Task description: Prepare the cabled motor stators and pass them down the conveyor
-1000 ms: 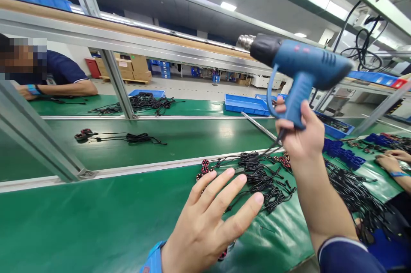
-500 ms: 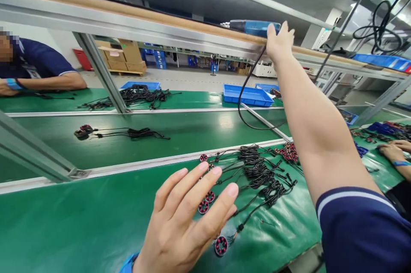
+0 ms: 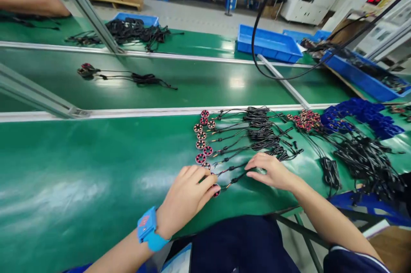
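Note:
My left hand (image 3: 192, 191) is over the lower end of a group of motor stators, its fingers curled and its thumb against the nearest stator (image 3: 216, 191), partly hidden beneath it. These stators are small rings with red and dark segments. A thin black cable (image 3: 236, 178) runs from that stator toward my right hand (image 3: 271, 172). The right thumb and fingers are a little apart, on either side of the cable. Above the hands, more stators (image 3: 201, 144) lie close together, their bundled black cables (image 3: 261, 129) stretching right.
Farther right are a pile of red stators (image 3: 306, 119), blue pieces (image 3: 362, 114) and a heap of black cables (image 3: 366, 155). A metal rail (image 3: 154, 112) borders the green bench. A black cord (image 3: 257, 50) hangs in front. Blue trays (image 3: 269, 43) and another person's arm (image 3: 41, 1) are beyond.
My right hand has come down from a blue power tool on the upper shelf to a cable on the bench. My left hand has lowered onto a stator. The view has tilted down.

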Demonstrator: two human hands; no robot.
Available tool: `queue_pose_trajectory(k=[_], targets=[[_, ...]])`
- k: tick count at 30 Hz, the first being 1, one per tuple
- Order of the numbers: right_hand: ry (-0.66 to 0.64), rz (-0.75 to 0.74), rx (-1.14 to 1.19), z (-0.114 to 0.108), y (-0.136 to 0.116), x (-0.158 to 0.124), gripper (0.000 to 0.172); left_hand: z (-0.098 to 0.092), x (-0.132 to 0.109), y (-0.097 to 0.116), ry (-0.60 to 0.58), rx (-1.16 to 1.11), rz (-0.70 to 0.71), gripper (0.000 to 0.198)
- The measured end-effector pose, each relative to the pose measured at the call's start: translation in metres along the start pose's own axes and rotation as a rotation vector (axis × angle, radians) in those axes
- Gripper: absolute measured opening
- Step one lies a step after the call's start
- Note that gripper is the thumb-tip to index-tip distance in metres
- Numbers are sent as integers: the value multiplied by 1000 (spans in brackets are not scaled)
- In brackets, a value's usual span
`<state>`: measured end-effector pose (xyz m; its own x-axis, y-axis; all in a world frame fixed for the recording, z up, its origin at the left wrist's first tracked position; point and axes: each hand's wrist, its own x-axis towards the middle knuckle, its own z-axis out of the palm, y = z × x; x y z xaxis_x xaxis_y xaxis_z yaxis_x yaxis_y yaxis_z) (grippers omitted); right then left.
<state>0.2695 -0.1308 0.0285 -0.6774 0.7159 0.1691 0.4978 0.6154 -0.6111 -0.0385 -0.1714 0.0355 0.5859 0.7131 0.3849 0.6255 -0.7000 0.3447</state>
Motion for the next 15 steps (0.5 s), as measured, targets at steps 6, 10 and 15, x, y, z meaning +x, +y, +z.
queue_pose_trajectory(k=[6, 10, 15], targets=[[-294, -90, 39, 32, -27, 38, 30, 56, -57, 20, -56, -39, -256, 18], [-449, 21, 136, 46, -31, 48, 34, 68, -59, 32, 15, 28, -357, 15], [-452, 148, 389, 53, -29, 41, 19, 68, -60, 43, 105, -117, -377, 8]])
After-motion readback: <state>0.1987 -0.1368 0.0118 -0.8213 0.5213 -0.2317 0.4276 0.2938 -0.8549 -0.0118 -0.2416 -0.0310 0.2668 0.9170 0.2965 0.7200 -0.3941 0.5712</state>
